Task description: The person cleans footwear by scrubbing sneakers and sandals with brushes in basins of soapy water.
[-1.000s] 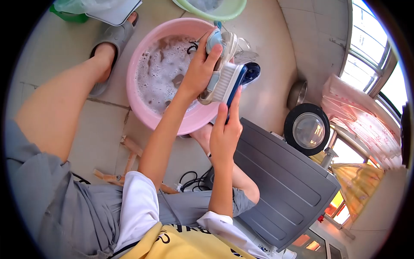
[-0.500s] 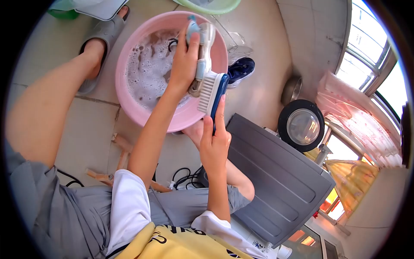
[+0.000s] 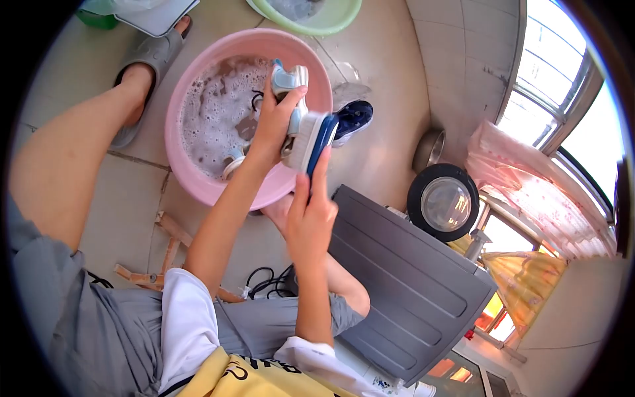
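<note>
Gripping a light-blue-and-white shoe (image 3: 285, 81) in the left hand (image 3: 270, 122), thumb and fingers clasped round it, above the pink basin (image 3: 174, 132) near its right rim. Pinching a blue-backed scrubbing brush (image 3: 323, 141) between thumb and fingers of the right hand (image 3: 314, 210), bristles apparently against the shoe, though blurred. With a navy shoe (image 3: 353, 118) on the floor (image 3: 380, 66) just outside the basin's right rim.

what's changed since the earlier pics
The left hand has brought the light blue shoe further inward over the pink basin, and the right hand has moved the brush inward with it. Nothing was newly grasped or released. The navy shoe stays beside the basin.
</note>
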The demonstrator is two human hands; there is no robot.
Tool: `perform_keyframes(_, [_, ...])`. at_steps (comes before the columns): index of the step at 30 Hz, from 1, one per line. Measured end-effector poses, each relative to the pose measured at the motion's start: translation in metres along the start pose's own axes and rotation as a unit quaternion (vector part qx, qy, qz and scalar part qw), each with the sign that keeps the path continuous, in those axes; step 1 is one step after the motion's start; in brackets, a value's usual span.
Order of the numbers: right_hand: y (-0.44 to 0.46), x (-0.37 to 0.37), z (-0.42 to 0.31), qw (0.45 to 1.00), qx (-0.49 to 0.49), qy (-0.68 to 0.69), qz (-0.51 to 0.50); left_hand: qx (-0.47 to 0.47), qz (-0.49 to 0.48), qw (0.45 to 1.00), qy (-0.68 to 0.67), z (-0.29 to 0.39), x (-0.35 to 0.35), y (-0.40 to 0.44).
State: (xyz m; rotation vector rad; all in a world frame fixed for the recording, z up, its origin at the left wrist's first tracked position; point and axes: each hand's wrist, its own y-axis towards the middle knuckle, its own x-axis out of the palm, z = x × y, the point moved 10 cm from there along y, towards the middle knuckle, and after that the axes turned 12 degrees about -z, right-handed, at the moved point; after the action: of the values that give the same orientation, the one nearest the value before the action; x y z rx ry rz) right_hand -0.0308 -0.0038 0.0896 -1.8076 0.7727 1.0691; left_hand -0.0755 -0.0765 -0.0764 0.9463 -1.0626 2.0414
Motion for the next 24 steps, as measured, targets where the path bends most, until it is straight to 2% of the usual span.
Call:
perform_keyframes(2, [0.024, -0.008, 0.002, 0.995, 0.067, 0.009, -0.067, -0.005, 0.008, 0.995, -0.099, -0.002, 0.001, 0.003])
perform_keyframes(3, [0.026, -0.008, 0.006, 0.995, 0.074, 0.008, -0.066, -0.013, -0.003, 0.995, -0.094, 0.008, 0.003, 0.002])
perform_keyframes(5, [0.035, -0.012, 0.000, 0.999, -0.010, 0.035, -0.034, 0.002, -0.022, 0.998, -0.065, 0.020, 0.009, 0.001])
perform_keyframes(6, [0.042, -0.010, 0.005, 0.999, -0.009, 0.035, -0.034, 0.020, -0.040, 0.999, -0.031, 0.026, 0.012, 0.002])
perform_keyframes(7, [0.048, -0.016, 0.006, 0.998, -0.039, 0.041, 0.004, 0.040, -0.028, 0.998, 0.043, 0.025, 0.013, 0.002])
perform_keyframes(8, [0.054, -0.021, 0.005, 0.996, -0.069, 0.049, 0.039, 0.038, -0.056, 0.994, 0.082, 0.019, 0.022, -0.004])
perform_keyframes(10, [0.062, -0.019, 0.019, 0.991, -0.022, 0.130, 0.010, 0.076, -0.027, 0.988, 0.133, 0.010, 0.021, -0.007])
perform_keyframes(13, [0.035, 0.001, 0.052, 0.992, -0.019, 0.124, -0.027, 0.045, -0.034, 0.987, 0.148, 0.000, 0.011, -0.003])
perform_keyframes(14, [0.015, 0.004, 0.057, 0.993, -0.085, 0.077, -0.002, 0.045, -0.031, 0.987, 0.151, 0.000, 0.009, 0.000])
perform_keyframes(16, [-0.017, 0.006, 0.055, 0.988, -0.143, 0.041, 0.027, -0.011, -0.032, 0.997, 0.076, -0.013, 0.007, 0.004])
perform_keyframes(18, [-0.029, 0.011, 0.084, 0.977, -0.016, 0.210, 0.020, -0.006, -0.050, 0.993, 0.110, -0.011, 0.019, 0.000])
perform_keyframes(20, [-0.033, 0.005, 0.087, 0.906, 0.065, 0.418, 0.012, -0.024, -0.053, 0.992, 0.115, -0.012, 0.030, -0.005])
perform_keyframes(23, [-0.023, -0.022, 0.087, 0.850, 0.041, 0.524, 0.047, -0.103, -0.128, 0.978, 0.128, -0.003, 0.067, -0.021])
perform_keyframes(24, [-0.016, -0.041, 0.080, 0.871, 0.005, 0.488, 0.062, -0.143, -0.152, 0.971, 0.113, 0.001, 0.083, -0.031])
